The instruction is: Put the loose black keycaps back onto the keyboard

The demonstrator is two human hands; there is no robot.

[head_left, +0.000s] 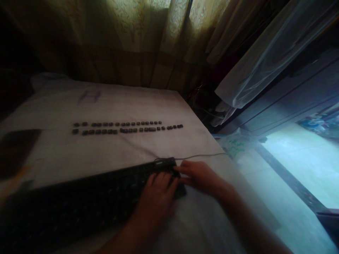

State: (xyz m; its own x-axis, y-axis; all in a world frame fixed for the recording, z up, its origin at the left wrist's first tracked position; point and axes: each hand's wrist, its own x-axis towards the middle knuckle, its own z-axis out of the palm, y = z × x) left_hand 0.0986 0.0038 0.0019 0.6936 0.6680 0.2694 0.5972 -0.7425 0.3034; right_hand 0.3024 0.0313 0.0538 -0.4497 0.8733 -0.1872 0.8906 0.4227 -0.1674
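Working at long black plastic keyboard [87, 201] with bent fingers of left hand [157, 195] and right hand [202, 177], unable to tell grip; best braced flat.

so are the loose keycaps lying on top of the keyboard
No, the loose keycaps lie in two rows on the pale cloth, beyond the keyboard.

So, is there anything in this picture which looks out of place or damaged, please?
Yes: small black pieces, apparently loose keycaps, lie in two rows on the pale cloth, beyond the keyboard. That looks odd, since keycaps normally sit on a keyboard. The picture is too dark to show whether any are missing there.
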